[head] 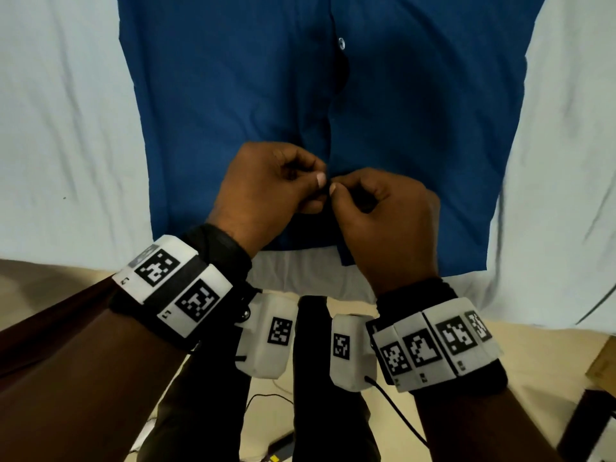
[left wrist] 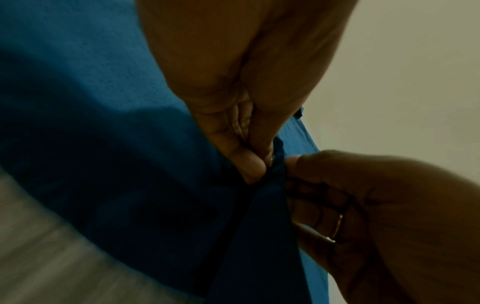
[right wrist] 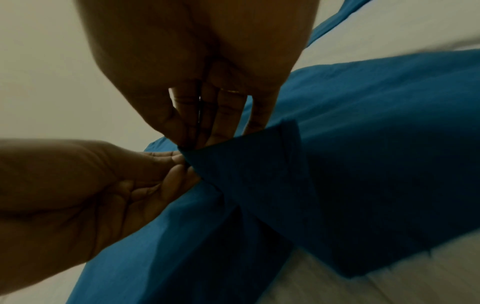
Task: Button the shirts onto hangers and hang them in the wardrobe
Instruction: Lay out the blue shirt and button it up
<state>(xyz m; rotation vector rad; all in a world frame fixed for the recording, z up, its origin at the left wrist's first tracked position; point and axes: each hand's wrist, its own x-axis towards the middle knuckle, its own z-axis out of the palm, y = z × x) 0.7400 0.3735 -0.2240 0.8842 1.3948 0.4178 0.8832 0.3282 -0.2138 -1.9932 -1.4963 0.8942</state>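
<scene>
A blue shirt (head: 233, 105) lies flat on a white bed sheet (head: 66, 128), its hem toward me. One pale button (head: 341, 43) shows fastened higher up the front placket. Near the hem my left hand (head: 313, 188) pinches the left placket edge between thumb and fingers. Right beside it, my right hand (head: 336, 191) pinches the other edge, thumb tip touching the left thumb. In the left wrist view the left hand (left wrist: 255, 164) squeezes bunched blue cloth (left wrist: 130, 144). In the right wrist view the right hand (right wrist: 192, 139) holds a folded flap of the shirt (right wrist: 259, 174). No hanger is visible.
The bed's near edge (head: 300, 281) runs just under my wrists. Below it lie a beige floor (head: 206, 378), black cables (head: 400, 415) and a wooden piece (head: 603, 361) at the far right. White sheet spreads on both sides of the shirt.
</scene>
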